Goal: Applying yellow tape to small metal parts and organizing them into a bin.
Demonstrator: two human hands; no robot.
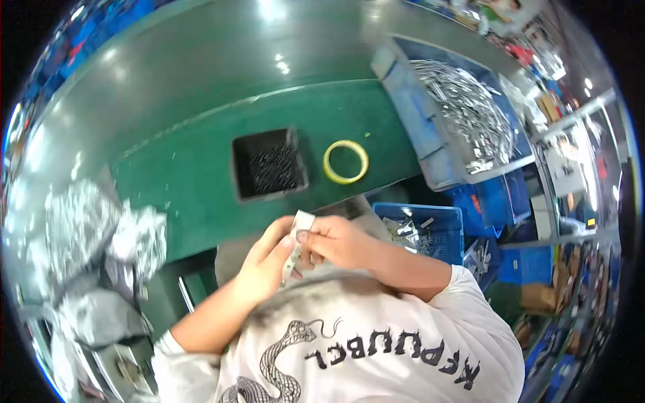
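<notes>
Close in front of my chest, my left hand (264,263) and my right hand (341,243) meet around a narrow white strip-like piece (304,220). It stands slanted between them, with small dark marks toward its lower end. The fingers of my left hand close on it from one side, while my right thumb presses on it from the other. Its exact kind cannot be made out. Beyond my hands, on the green table (195,181), sit a black square bin (236,168) of small dark parts and a yellow ring-shaped roll of tape (363,164).
At the right stands a large grey-blue crate (410,101) full of shiny metal pieces. Below it, a blue basket (460,232) holds small white and metallic parts. Clear plastic bags (87,228) lie at the left. The table's near edge runs just beyond my hands.
</notes>
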